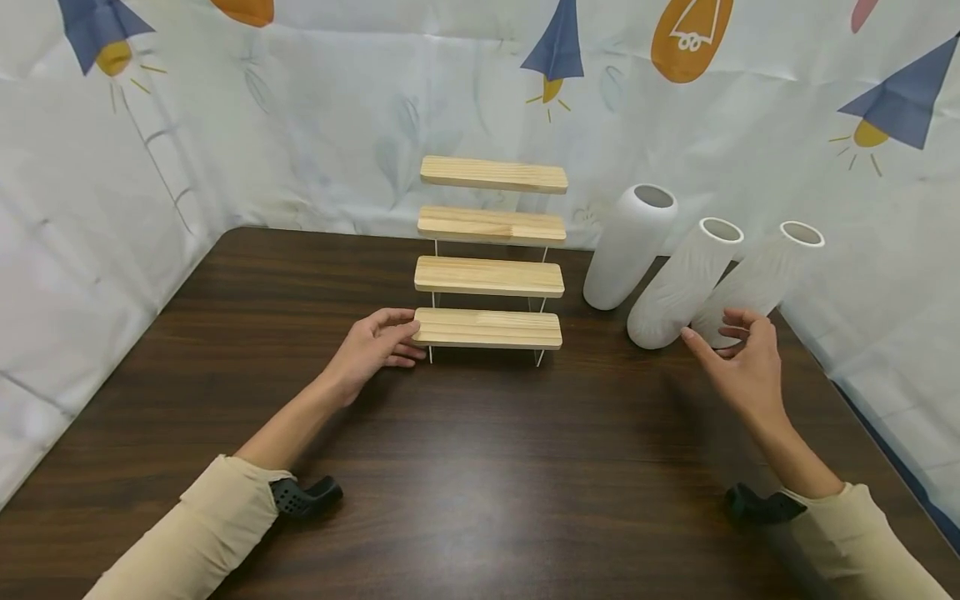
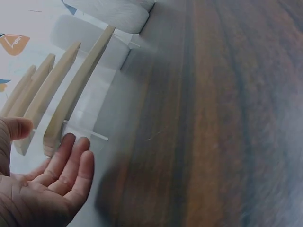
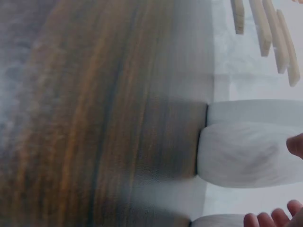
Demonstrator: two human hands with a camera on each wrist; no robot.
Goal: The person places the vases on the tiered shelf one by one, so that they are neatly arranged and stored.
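Observation:
A four-tier stand with pale wooden boards [image 1: 487, 328] on thin clear supports stands near the back of the dark table. At the left end of its lowest board is my left hand [image 1: 372, 346], its thumb and fingers spread around that end. The left wrist view shows the fingers [image 2: 75, 163] loosely bent beside the board's end. My right hand [image 1: 746, 362] hovers before the white vases, thumb and fingers apart with nothing between them. Closest to it are the middle vase [image 1: 678, 287] and the right vase [image 1: 757, 271], both with a wrinkled-looking surface.
A smoother white vase [image 1: 626, 250] stands between the stand and the other two vases. Behind the dark wooden table [image 1: 480, 467] hangs a white printed cloth [image 1: 322, 125], which also runs along both sides. Each forearm wears a dark wrist strap [image 1: 303, 497].

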